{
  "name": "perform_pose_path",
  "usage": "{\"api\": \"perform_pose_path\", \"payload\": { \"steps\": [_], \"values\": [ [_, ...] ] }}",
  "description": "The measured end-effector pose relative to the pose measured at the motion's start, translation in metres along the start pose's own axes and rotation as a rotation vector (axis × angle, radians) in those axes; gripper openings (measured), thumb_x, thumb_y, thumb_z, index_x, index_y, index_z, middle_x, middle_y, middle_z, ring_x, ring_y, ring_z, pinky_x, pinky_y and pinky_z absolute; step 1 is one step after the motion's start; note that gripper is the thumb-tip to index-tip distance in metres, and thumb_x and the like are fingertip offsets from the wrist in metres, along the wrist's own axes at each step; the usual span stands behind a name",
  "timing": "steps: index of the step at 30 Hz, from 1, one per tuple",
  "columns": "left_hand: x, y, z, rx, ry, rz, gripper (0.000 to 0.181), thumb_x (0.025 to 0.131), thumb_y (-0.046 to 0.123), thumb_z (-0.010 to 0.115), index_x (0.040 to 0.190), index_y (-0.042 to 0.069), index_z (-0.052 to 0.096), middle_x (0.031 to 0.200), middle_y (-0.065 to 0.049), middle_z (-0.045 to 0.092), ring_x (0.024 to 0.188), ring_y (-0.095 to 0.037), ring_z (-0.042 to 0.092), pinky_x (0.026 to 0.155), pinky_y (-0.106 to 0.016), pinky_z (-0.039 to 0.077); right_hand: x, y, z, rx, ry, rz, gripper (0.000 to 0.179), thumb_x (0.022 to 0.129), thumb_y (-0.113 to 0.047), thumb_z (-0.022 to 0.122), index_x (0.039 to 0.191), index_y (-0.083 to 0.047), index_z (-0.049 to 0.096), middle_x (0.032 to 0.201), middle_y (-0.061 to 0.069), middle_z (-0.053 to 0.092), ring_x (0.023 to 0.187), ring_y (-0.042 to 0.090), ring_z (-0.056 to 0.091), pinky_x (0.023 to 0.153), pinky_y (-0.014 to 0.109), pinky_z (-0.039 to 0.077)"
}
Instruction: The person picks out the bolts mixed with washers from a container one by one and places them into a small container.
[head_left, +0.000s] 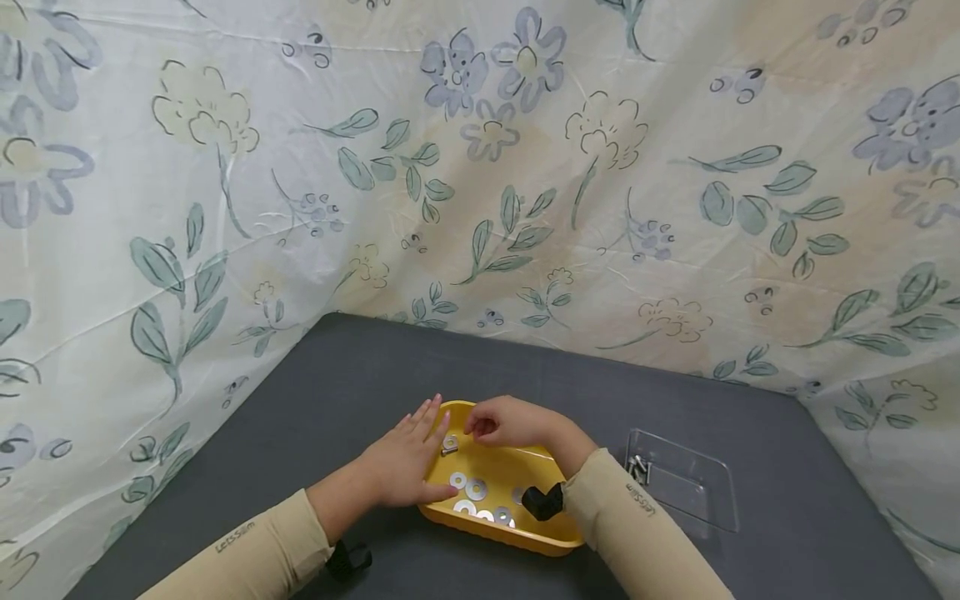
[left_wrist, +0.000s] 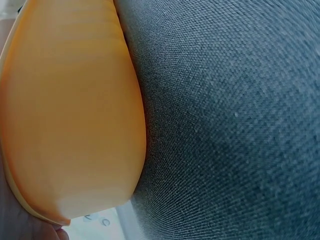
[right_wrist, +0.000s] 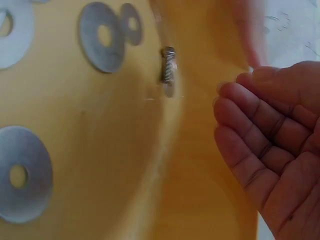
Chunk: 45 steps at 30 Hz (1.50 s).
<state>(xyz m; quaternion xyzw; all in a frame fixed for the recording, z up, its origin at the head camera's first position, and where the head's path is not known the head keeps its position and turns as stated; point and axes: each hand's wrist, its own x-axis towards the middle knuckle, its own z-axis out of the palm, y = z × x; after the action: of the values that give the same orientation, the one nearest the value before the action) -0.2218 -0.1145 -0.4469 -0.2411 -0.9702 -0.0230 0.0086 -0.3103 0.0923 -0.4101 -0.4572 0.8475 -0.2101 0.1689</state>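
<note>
A yellow plastic bin (head_left: pixel 502 540) holds several flat metal washers (head_left: pixel 476 489) of different sizes. One small bolt (right_wrist: pixel 168 66) lies beside the bin's wall, with a washer close by. My left hand (head_left: pixel 405 458) rests on the bin's left rim, fingers straight and spread, its thumb reaching over the near part. In the left wrist view the bin's outer wall (left_wrist: pixel 75 115) fills the left side. My right hand (head_left: pixel 513 421) is over the bin's far side, fingers loosely bent and thumb near the index finger. Nothing shows in its grasp in the right wrist view.
To the right of the bin stands a clear plastic tray (head_left: pixel 712 492) with several bolts (head_left: pixel 639 469) at its left end. Both lie on a dark grey table (head_left: pixel 360 367). Floral cloth (head_left: pixel 480 233) hangs behind and at the sides.
</note>
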Motion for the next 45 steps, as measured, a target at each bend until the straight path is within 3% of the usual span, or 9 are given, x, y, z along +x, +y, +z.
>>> {"api": "perform_pose_path", "payload": {
  "steps": [8,22,45],
  "values": [
    [-0.001,0.000,-0.001,-0.006,0.007,0.009,0.099,0.079,0.074,0.041,0.147,0.007,0.013,0.152,-0.013,-0.006,0.140,-0.027,0.000,0.109,-0.045,0.017,0.013,-0.004,0.013,-0.109,-0.054,-0.019,0.016,0.087,-0.006,0.059,0.102,-0.006,0.065,0.082,-0.005,0.057,0.071,0.006,0.049,0.068,0.018,0.044],
    [-0.001,0.000,-0.002,-0.006,0.016,0.010,0.098,0.079,0.072,0.043,0.147,0.006,0.014,0.153,-0.013,-0.005,0.140,-0.027,0.001,0.110,-0.044,0.017,0.021,-0.002,0.024,-0.163,-0.098,0.021,0.022,0.086,-0.009,0.061,0.107,-0.009,0.065,0.080,-0.009,0.056,0.068,0.005,0.049,0.064,0.017,0.043],
    [0.001,-0.002,-0.003,-0.012,0.006,0.002,0.099,0.079,0.072,0.043,0.147,0.007,0.015,0.153,-0.013,-0.005,0.139,-0.027,0.001,0.109,-0.044,0.018,0.023,0.002,0.026,-0.077,-0.145,0.017,0.010,0.082,-0.007,0.065,0.090,-0.012,0.069,0.078,-0.008,0.061,0.064,0.003,0.051,0.065,0.016,0.046]
  ]
}}
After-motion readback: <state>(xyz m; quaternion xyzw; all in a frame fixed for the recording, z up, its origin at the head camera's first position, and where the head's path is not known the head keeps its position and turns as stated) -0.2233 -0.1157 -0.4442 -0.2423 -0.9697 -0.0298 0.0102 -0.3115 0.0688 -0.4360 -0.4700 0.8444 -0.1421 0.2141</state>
